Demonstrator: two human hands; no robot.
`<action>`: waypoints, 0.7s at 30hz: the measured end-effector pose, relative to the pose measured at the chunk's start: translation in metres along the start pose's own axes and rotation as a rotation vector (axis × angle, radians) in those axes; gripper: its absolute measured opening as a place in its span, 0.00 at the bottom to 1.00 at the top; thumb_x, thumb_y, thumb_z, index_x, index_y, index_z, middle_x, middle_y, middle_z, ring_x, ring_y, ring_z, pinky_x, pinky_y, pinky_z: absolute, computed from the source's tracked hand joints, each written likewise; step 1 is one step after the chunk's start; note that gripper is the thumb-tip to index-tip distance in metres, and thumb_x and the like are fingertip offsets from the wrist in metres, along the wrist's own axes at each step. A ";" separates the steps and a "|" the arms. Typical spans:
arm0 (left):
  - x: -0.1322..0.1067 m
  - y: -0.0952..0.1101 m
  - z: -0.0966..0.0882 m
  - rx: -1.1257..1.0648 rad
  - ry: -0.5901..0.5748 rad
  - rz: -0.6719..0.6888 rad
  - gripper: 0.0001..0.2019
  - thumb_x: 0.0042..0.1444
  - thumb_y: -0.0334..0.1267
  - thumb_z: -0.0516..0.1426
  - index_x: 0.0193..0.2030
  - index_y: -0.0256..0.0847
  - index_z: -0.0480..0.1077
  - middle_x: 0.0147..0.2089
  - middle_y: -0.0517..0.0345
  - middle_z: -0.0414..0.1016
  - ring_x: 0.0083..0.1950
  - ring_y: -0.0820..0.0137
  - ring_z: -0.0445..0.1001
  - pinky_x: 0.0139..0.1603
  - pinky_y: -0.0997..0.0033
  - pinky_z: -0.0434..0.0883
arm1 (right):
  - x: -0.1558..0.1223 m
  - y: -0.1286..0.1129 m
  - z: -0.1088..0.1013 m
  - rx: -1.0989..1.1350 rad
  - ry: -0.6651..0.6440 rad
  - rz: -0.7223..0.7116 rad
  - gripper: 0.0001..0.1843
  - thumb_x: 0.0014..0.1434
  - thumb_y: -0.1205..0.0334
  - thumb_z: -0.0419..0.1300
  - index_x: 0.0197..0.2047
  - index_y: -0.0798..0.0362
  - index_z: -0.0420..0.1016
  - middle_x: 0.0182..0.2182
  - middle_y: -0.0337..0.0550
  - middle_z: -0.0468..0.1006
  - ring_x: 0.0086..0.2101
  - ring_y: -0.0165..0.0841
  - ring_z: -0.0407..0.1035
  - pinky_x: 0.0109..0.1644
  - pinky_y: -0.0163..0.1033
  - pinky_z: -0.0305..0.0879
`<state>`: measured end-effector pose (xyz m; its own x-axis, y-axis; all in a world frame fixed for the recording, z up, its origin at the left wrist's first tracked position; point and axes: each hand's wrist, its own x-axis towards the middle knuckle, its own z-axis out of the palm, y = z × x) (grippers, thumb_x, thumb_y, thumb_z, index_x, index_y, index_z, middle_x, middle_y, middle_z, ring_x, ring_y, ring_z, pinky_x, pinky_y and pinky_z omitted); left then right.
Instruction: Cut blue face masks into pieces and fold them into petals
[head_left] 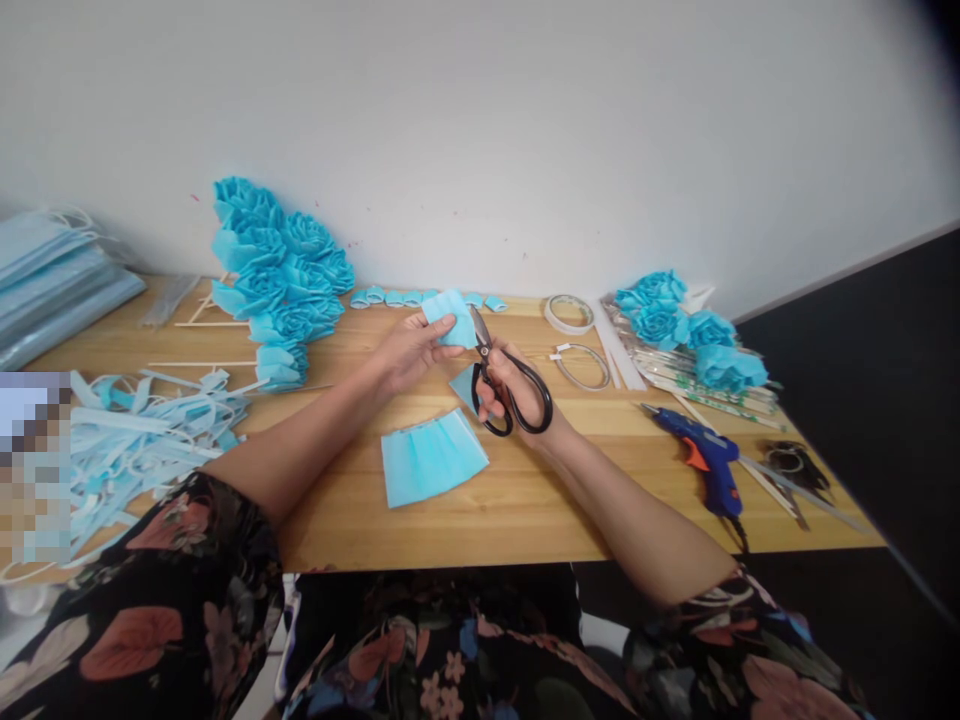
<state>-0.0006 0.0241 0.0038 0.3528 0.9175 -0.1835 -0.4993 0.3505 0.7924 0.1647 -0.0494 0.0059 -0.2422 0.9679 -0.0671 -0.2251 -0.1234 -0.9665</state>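
My left hand pinches a small blue piece of face-mask fabric between thumb and fingers, held above the table. My right hand is closed round the black handles of a pair of scissors. The scissor blades point up and away, at the right edge of the fabric piece; whether they are cutting into it I cannot tell. Below my hands a larger pleated blue mask sheet lies flat on the table. Another small blue piece is partly hidden behind the scissors.
Blue fabric roses on sticks lie at left, with mask-strip scraps before them and stacked masks beyond. Small rolled blue pieces line the back. Right are a tape roll, more roses and a blue glue gun.
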 end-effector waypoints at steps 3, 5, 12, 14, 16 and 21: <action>-0.001 0.000 0.001 -0.008 -0.005 0.003 0.01 0.56 0.27 0.64 0.36 0.31 0.76 0.34 0.55 0.82 0.31 0.74 0.80 0.30 0.80 0.78 | 0.000 0.001 0.000 -0.002 0.004 -0.015 0.32 0.56 0.36 0.63 0.52 0.50 0.63 0.16 0.25 0.67 0.13 0.23 0.55 0.19 0.30 0.65; -0.001 0.001 0.002 -0.009 -0.010 -0.001 0.02 0.56 0.27 0.64 0.36 0.31 0.76 0.33 0.56 0.82 0.30 0.75 0.79 0.30 0.81 0.78 | 0.000 0.002 -0.001 0.003 0.005 -0.028 0.32 0.56 0.37 0.63 0.53 0.50 0.63 0.16 0.25 0.67 0.13 0.23 0.54 0.19 0.30 0.65; -0.001 0.001 0.001 -0.005 -0.008 -0.007 0.05 0.55 0.29 0.65 0.37 0.30 0.75 0.35 0.54 0.82 0.30 0.75 0.80 0.31 0.82 0.78 | -0.001 0.002 -0.002 -0.021 0.006 -0.041 0.30 0.59 0.39 0.62 0.54 0.51 0.63 0.15 0.25 0.67 0.12 0.22 0.54 0.17 0.30 0.63; -0.001 0.001 0.000 0.001 -0.007 -0.003 0.04 0.56 0.28 0.65 0.37 0.30 0.75 0.34 0.54 0.82 0.30 0.75 0.80 0.31 0.81 0.78 | -0.001 0.003 -0.002 -0.030 0.006 -0.044 0.30 0.59 0.40 0.62 0.54 0.51 0.63 0.15 0.25 0.66 0.12 0.22 0.54 0.17 0.29 0.63; -0.001 0.000 0.000 0.008 -0.008 0.004 0.03 0.56 0.28 0.64 0.36 0.30 0.76 0.34 0.54 0.82 0.30 0.75 0.79 0.30 0.81 0.78 | -0.002 0.002 -0.002 -0.035 0.006 -0.041 0.29 0.59 0.39 0.62 0.54 0.51 0.64 0.15 0.25 0.66 0.13 0.22 0.53 0.17 0.29 0.62; 0.001 0.000 -0.003 0.015 -0.017 0.039 0.04 0.57 0.31 0.64 0.37 0.32 0.76 0.33 0.55 0.82 0.30 0.74 0.79 0.30 0.79 0.78 | -0.002 0.000 -0.002 -0.051 -0.005 -0.024 0.31 0.58 0.37 0.62 0.54 0.51 0.65 0.15 0.24 0.63 0.13 0.22 0.52 0.18 0.29 0.61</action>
<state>-0.0030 0.0258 0.0020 0.3465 0.9271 -0.1428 -0.5012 0.3116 0.8073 0.1674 -0.0510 0.0057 -0.2421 0.9693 -0.0427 -0.1824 -0.0886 -0.9792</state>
